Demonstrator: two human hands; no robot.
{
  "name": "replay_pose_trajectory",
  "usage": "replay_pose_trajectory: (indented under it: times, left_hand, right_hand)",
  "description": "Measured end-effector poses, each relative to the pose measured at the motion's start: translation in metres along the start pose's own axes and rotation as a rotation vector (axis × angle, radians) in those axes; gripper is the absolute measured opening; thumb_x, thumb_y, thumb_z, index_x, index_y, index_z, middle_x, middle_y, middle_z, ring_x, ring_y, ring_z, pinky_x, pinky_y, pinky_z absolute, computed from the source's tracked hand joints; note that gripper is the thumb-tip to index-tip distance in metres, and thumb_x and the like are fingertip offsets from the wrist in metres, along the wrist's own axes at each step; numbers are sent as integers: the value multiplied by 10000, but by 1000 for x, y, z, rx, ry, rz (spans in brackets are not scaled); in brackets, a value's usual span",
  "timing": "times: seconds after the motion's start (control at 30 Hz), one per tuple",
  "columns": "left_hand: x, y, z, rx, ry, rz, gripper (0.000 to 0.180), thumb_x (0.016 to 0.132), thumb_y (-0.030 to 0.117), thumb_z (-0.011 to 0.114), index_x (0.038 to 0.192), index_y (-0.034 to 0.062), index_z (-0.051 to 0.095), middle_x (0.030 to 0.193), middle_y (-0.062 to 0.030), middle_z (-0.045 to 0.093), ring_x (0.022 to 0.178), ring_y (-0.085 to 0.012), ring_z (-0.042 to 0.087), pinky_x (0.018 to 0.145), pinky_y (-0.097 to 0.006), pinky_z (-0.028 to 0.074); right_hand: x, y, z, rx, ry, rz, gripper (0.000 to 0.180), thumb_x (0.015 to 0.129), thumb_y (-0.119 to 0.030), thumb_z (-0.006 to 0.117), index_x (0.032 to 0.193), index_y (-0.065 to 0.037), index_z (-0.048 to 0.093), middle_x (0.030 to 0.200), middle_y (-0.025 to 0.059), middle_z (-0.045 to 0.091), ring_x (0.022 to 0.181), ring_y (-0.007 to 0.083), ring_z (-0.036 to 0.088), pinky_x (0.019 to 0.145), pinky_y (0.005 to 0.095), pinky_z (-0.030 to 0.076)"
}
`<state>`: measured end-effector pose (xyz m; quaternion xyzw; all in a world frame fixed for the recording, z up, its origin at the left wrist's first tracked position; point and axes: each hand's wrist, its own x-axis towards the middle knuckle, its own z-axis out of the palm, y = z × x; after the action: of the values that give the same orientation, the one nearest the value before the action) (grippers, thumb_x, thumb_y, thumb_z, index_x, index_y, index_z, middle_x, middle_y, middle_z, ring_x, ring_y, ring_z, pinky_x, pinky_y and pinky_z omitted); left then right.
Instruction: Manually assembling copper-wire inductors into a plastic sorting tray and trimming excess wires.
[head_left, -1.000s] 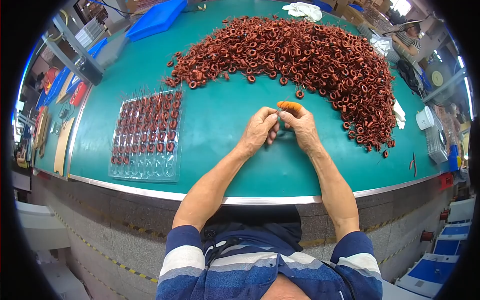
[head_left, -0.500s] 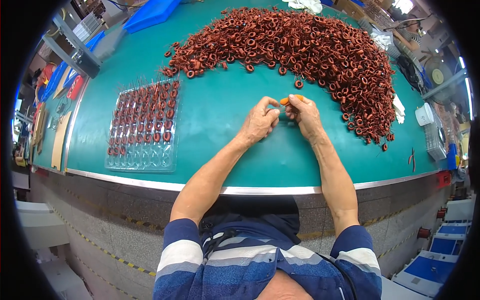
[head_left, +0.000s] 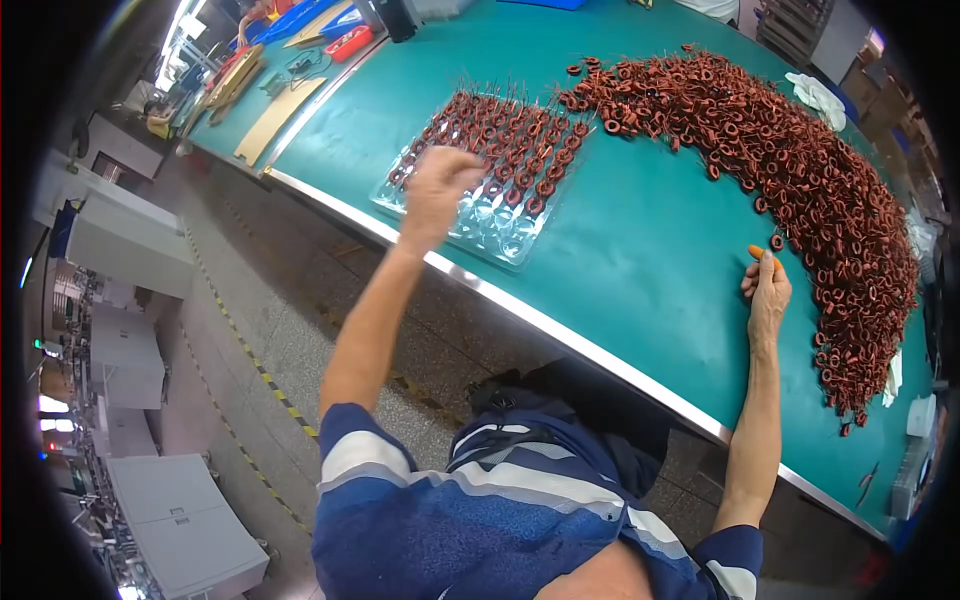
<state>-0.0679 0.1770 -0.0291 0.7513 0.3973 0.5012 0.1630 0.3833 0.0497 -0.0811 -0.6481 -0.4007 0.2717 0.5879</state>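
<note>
My left hand [head_left: 440, 185] is over the near left part of a clear plastic tray [head_left: 490, 245]. Its fingers are bent together and slightly blurred, and whatever they pinch is hidden beneath them. Reddish-brown wire-wound ring coils [head_left: 515, 150] with upright leads fill the tray's far rows, while several near pockets are bare. My right hand [head_left: 768, 295] is closed around a small tool with an orange handle [head_left: 757, 252]; the tool's tip is not visible. Just beyond that hand, a single coil [head_left: 777, 242] lies at the edge of a large coil heap [head_left: 800, 160].
The heap curves across the far and right side of the green table [head_left: 640, 260]. A white cloth [head_left: 820, 98] lies behind it. Dark-handled pliers [head_left: 868, 482] and a white container [head_left: 921, 416] are at the right. A red box [head_left: 349, 43] stands at the far left.
My hands have parted: the left has moved left over the tray, while the right keeps the orange-handled tool near the heap. The view has turned to the left.
</note>
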Motion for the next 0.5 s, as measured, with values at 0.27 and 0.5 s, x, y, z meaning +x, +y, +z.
replay_pose_trajectory:
  times: [0.27,0.5]
  left_hand:
    - [-17,-51,-41,213,45,-235,117,828,91,652,901,0,668,859,-106,655,793,-215,617,732,-316,477]
    - [-15,-65,-11,335,-30,-148,112,804,104,649,862,12,677,837,-133,636,802,-285,614,739,-369,466]
  right_hand:
    - [1,1,-4,-28,21,3,371,991,-345,501,1034,-13,662,705,-26,525,576,44,478,507,187,361]
    - [1,1,-9,-47,58,15,345,991,-321,501,1029,-19,664,704,-26,526,578,41,478,499,188,358]
